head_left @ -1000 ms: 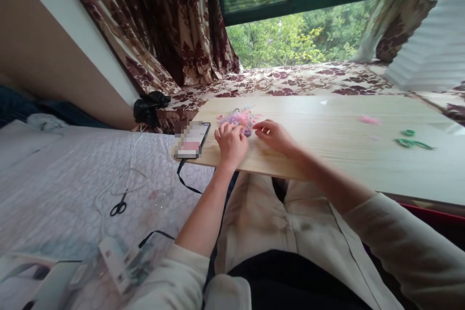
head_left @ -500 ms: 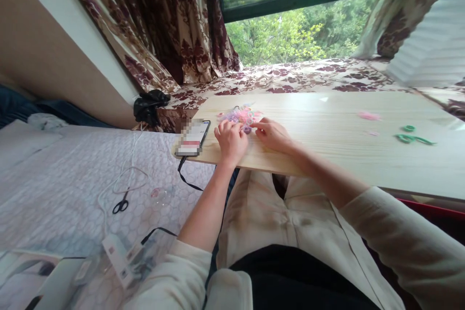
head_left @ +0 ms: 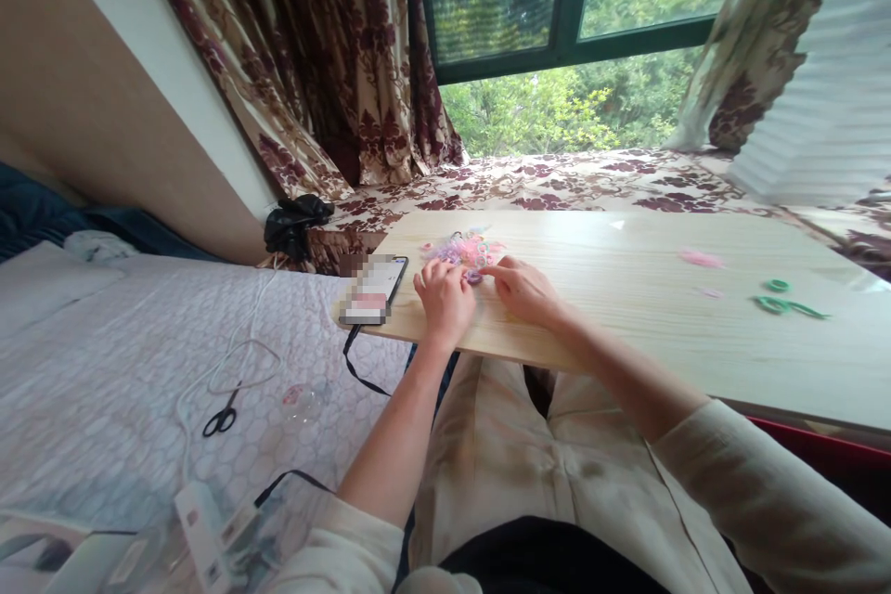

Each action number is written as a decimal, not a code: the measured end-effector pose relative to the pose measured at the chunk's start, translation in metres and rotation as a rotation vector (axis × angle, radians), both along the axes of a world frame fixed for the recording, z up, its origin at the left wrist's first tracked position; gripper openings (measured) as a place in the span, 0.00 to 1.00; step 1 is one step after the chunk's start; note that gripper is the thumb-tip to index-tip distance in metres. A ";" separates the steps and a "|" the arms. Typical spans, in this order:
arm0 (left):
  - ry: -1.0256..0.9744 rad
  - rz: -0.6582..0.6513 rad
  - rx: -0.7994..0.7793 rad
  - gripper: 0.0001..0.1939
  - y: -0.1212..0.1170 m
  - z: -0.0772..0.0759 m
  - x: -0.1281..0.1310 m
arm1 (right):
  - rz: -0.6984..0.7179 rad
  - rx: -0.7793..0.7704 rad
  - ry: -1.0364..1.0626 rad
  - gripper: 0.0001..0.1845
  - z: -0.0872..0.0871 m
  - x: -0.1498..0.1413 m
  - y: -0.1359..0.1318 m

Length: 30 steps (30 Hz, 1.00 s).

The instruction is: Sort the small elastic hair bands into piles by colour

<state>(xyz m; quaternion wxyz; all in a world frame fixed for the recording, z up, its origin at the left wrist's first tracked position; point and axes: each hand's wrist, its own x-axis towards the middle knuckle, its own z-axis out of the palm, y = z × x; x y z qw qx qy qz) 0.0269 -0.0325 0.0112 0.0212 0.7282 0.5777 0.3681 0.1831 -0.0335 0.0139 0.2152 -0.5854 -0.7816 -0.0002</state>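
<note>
No text, brand or number could be read. On the phone (head_left: 382,284), at nine o'clock on the desk (head_left: 626,288), the partly pixelated screen's marks were illegible.

A single camera, worn on the person's head, looks forward and down over the lap (head_left: 487,445), which lies nearest; the left hand (head_left: 445,302) and right hand (head_left: 522,290) show from above at middle distance over the wooden board (head_left: 613,297), the window (head_left: 497,14) stands far, and the wide view takes in the bed (head_left: 139,343) at left and much of the board at right
</note>
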 end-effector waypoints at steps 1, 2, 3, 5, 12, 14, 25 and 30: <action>-0.002 0.000 -0.002 0.13 0.000 0.000 0.000 | 0.013 0.001 -0.012 0.23 0.000 0.000 -0.001; -0.003 -0.001 -0.004 0.13 0.000 0.000 0.000 | 0.023 0.004 -0.013 0.22 0.001 0.000 -0.001; -0.004 0.000 -0.005 0.13 -0.001 0.000 0.001 | 0.031 0.009 -0.004 0.22 0.000 0.000 -0.001; -0.003 0.003 -0.005 0.13 -0.001 0.001 0.001 | 0.032 0.027 0.041 0.22 -0.001 0.000 -0.001; 0.005 -0.004 0.001 0.13 0.000 0.000 0.003 | 0.063 0.092 0.112 0.20 -0.005 0.002 0.000; 0.005 -0.006 0.000 0.14 0.001 -0.001 0.003 | 0.089 0.093 0.095 0.19 -0.005 0.003 0.000; -0.006 -0.016 0.027 0.14 0.001 -0.002 0.003 | 0.135 0.079 0.033 0.12 0.002 0.000 -0.001; -0.012 -0.035 0.039 0.14 0.003 -0.003 0.003 | 0.095 -0.020 -0.163 0.11 0.022 -0.007 0.010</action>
